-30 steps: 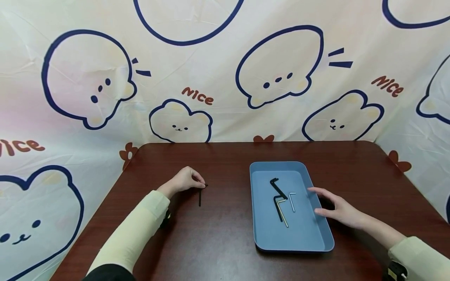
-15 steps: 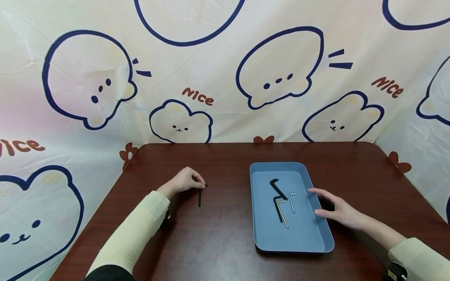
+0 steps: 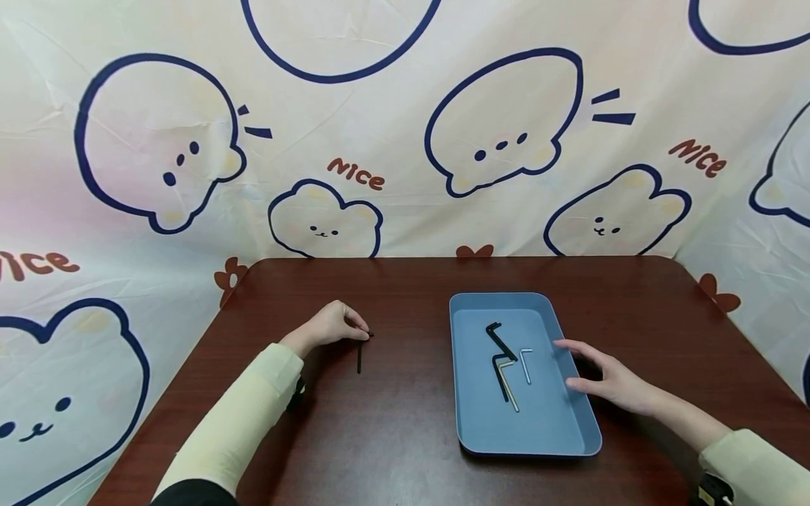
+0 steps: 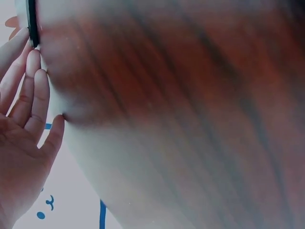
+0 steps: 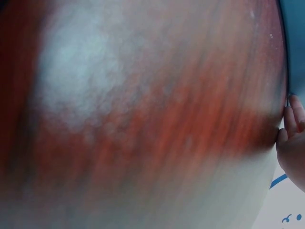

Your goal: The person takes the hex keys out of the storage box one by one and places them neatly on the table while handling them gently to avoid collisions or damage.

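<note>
On the left part of the table, my left hand [image 3: 329,325] pinches a black hex key [image 3: 359,358] by its bent end between thumb and fingertips. Its long arm points toward me. In the left wrist view a length of the black hex key [image 4: 32,21] shows at the fingertips. My right hand [image 3: 610,376] rests at the right rim of a blue tray [image 3: 528,432], index finger and thumb spread and touching the edge. Inside lie black hex keys [image 3: 503,342], a brass-coloured hex key [image 3: 510,390] and a silver hex key [image 3: 526,367], the black ones overlapping.
The dark brown wooden table [image 3: 392,429] carries the tray right of its middle. A cloth backdrop [image 3: 405,126] with cartoon bears rises behind the table's far edge and along both sides.
</note>
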Available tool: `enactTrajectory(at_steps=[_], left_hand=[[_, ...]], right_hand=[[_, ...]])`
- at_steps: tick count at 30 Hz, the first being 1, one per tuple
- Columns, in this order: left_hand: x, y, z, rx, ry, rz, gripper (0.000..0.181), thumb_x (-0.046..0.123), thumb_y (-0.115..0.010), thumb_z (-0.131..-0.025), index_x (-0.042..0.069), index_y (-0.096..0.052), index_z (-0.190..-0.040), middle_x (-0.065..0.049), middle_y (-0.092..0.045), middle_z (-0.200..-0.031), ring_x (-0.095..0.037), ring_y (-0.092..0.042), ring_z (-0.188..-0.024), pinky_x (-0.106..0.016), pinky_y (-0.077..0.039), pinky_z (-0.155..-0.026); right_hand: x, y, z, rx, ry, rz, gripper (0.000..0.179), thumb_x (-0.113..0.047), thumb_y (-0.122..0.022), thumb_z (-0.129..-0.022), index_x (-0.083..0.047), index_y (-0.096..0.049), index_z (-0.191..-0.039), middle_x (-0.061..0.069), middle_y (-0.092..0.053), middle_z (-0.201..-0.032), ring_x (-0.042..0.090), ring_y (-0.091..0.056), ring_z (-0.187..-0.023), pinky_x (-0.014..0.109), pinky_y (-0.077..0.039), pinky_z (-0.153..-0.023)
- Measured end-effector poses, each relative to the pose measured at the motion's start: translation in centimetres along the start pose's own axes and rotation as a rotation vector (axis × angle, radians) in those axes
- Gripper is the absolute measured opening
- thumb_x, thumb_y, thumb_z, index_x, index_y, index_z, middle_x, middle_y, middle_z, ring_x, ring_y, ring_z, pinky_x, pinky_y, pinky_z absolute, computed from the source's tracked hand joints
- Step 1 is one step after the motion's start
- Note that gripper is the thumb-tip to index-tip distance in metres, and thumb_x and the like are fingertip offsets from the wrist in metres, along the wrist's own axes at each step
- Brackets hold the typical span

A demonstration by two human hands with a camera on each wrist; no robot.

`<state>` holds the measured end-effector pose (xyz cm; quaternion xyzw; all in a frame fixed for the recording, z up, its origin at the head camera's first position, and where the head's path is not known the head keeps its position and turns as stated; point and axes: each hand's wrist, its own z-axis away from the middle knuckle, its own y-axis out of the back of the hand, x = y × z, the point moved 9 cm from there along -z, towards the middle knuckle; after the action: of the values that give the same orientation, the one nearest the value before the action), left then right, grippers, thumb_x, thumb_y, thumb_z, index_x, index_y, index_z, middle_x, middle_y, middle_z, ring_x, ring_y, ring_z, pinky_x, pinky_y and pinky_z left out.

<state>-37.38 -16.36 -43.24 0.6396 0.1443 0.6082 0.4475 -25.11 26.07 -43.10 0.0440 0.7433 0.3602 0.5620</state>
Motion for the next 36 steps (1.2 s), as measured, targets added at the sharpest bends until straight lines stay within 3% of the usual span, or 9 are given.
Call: enactTrajectory(at_steps=[6, 13, 26, 36], left_hand=[[0.3, 0.2, 0.1, -0.006, 0.001, 0.006, 0.006, 0.015, -0.08, -0.082, 0.01, -0.079, -0.085, 0.0, -0.072, -0.086, -0.015, -0.056, -0.082, -0.033, -0.045, -0.078], [1.5, 0.7, -0.1, 0.006, -0.017, 0.065, 0.01, 0.015, -0.078, -0.083, 0.009, -0.078, -0.09, -0.001, -0.072, -0.088, -0.017, -0.057, -0.079, -0.031, -0.047, -0.072], [7.5, 0.6, -0.4, 0.0, -0.212, 0.105, 0.023, 0.018, -0.077, -0.085, 0.003, -0.075, -0.103, 0.001, -0.072, -0.097, -0.017, -0.062, -0.098, -0.037, -0.049, -0.088], [11.4, 0.1, -1.2, -0.043, -0.275, 0.131, 0.018, 0.019, -0.077, -0.085, 0.013, -0.075, -0.102, -0.005, -0.071, -0.104, -0.015, -0.062, -0.097, -0.034, -0.051, -0.085]], right_hand=[[0.0, 0.0, 0.0, 0.0, -0.005, 0.003, 0.058, -0.008, -0.065, -0.092, 0.0, -0.038, -0.143, 0.032, -0.037, -0.142, 0.051, -0.038, -0.122, 0.069, -0.039, -0.088], [0.4, 0.0, 0.0, 0.005, -0.021, 0.006, 0.059, -0.012, -0.066, -0.092, -0.001, -0.038, -0.143, 0.032, -0.037, -0.142, 0.05, -0.037, -0.122, 0.069, -0.039, -0.089], [0.3, 0.0, 0.1, 0.005, -0.018, 0.003, 0.059, -0.011, -0.066, -0.092, -0.001, -0.038, -0.143, 0.031, -0.037, -0.142, 0.049, -0.039, -0.121, 0.068, -0.04, -0.088], [0.1, 0.1, 0.1, 0.007, -0.018, 0.011, 0.059, -0.011, -0.066, -0.092, -0.002, -0.038, -0.143, 0.031, -0.037, -0.142, 0.05, -0.039, -0.121, 0.067, -0.041, -0.088]])
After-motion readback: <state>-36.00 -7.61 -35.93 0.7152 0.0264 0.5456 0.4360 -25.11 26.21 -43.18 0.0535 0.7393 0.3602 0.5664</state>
